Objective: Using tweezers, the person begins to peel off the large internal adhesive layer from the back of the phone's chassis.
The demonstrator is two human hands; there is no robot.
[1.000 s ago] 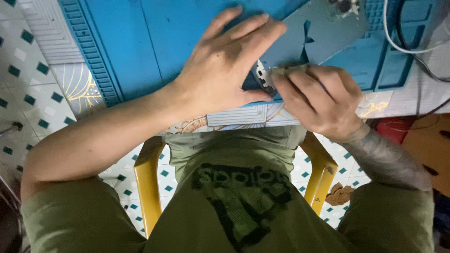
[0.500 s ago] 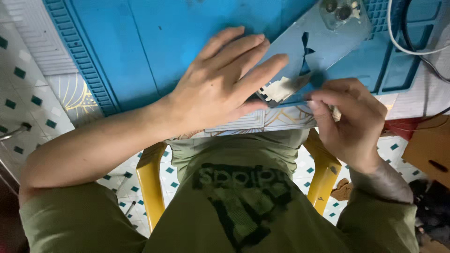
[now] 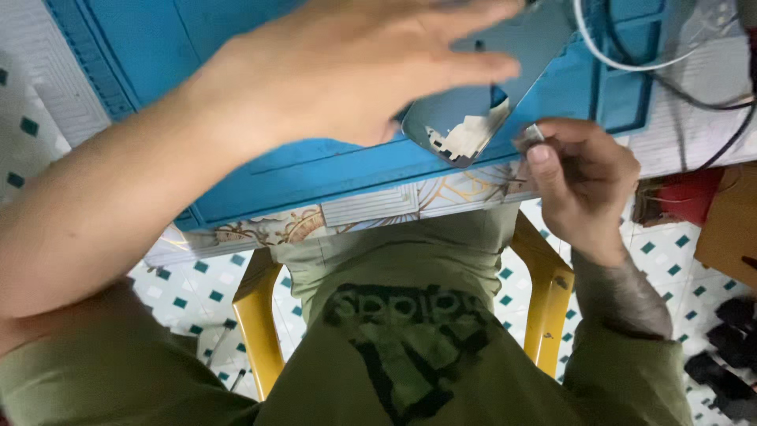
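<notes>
At the near edge of the blue work mat, seen from the head camera, a grey phone back panel lies flat with its peeling corner just over the mat's edge, probably so that corner is easy to reach. Above it the left hand hovers spread, holding nothing. Just beside that corner the right hand pinches a small silvery strip between thumb and fingertips; white and black cables trail across the far right corner.

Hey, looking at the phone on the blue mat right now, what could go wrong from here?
The phone overhangs the blue mat toward the table edge; the left hand hovering above it might knock it off. The small strip pinched in the right hand could slip to the floor. The white cable nearby may snag.
</notes>
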